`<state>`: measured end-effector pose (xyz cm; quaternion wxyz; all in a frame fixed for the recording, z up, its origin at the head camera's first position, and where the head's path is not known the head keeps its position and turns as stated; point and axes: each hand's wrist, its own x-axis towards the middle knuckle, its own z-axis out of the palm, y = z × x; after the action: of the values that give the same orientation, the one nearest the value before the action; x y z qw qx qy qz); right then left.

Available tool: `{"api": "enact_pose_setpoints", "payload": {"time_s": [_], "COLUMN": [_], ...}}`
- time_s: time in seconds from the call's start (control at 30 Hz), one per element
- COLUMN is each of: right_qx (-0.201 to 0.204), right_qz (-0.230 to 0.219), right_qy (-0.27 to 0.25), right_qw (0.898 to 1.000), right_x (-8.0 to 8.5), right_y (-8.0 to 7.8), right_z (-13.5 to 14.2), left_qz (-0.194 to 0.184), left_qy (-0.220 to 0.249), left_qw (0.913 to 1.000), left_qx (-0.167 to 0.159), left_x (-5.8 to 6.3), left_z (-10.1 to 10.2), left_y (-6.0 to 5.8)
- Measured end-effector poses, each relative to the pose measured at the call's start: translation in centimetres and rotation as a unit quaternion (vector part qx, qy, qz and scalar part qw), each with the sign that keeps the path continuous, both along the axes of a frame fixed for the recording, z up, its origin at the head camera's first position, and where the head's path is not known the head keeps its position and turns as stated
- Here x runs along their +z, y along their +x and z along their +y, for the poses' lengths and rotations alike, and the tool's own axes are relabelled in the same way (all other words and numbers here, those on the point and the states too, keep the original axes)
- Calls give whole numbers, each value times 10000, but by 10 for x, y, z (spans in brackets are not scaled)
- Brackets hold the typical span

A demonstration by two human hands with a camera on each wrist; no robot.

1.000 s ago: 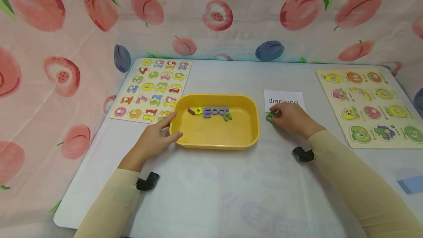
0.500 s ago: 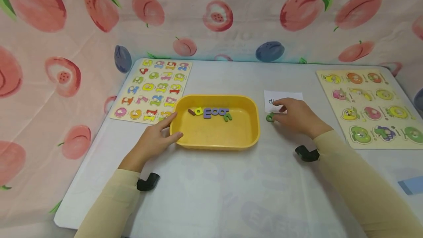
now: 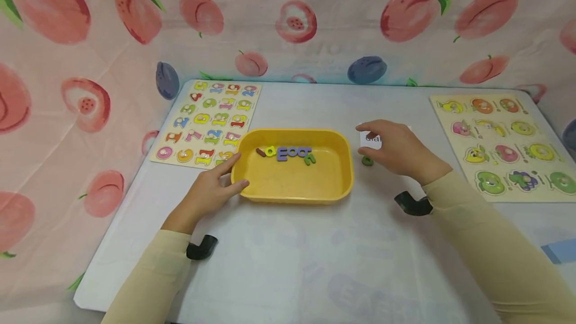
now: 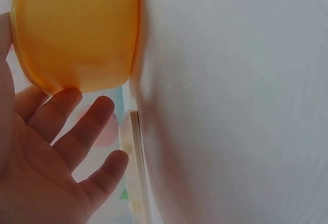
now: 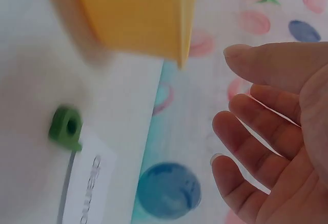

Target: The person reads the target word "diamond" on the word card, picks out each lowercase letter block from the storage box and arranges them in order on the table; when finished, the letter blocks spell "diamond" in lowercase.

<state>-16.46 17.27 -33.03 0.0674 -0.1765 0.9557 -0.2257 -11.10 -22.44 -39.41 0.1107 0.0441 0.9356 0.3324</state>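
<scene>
A yellow tray (image 3: 292, 198) stands mid-table. My left hand (image 3: 211, 189) holds its left end, thumb over the rim and fingertips against the outer wall. Toward the tray's far side lie a brown stick-shaped piece (image 3: 260, 152), a yellow letter (image 3: 270, 151), several purple letters (image 3: 281, 154) and a green n (image 3: 310, 159). Right of the tray, a green letter with a round hole (image 5: 62, 127) lies on the table at the near-left corner of a white card (image 5: 91, 183) printed "diamond". Over this card my right hand (image 3: 396, 149) is raised, thumb and fingers apart, holding nothing and hiding part of the word.
A number puzzle board (image 3: 204, 124) lies at the back left, partly behind the tray. On the right is a fruit puzzle board (image 3: 499, 149). A light blue block (image 3: 560, 252) sits near the right edge. Fruit-print cloth (image 3: 288, 19) hangs behind the table.
My right hand has let go of the green letter and lifted away, its thumb and fingers spreading. The green letter stays by the card; the left hand and tray have not moved.
</scene>
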Motion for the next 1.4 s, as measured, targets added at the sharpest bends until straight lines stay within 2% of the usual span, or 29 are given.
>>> {"api": "enact_pose_setpoints", "payload": {"time_s": [0.2, 0.47, 0.7, 0.9, 1.07, 1.4], "right_qx": [340, 906, 1412, 1524, 1690, 1705], "right_qz": [7, -20, 103, -227, -198, -514], "right_qy": [-46, -414, -220, -160, -9, 637], "right_qw": [9994, 9950, 9897, 9879, 9854, 9819], "right_x": [0, -10, -25, -38, -45, -47], "right_y": [0, 2, 6, 4, 1, -9], "right_z": [-25, -65, -107, -131, -143, -161], "left_qz": [-77, -67, -54, -60, -17, 49], "left_qy": [-3, -5, -18, 38, 55, 5], "left_qw": [10000, 10000, 10000, 10000, 10000, 9999], "left_qx": [25, 12, 9, 4, -30, -115], "left_x": [0, -1, -2, -4, -4, -1], "left_z": [1, 2, 1, 1, 1, -2], "left_y": [-1, -1, -1, -1, 0, 0]}}
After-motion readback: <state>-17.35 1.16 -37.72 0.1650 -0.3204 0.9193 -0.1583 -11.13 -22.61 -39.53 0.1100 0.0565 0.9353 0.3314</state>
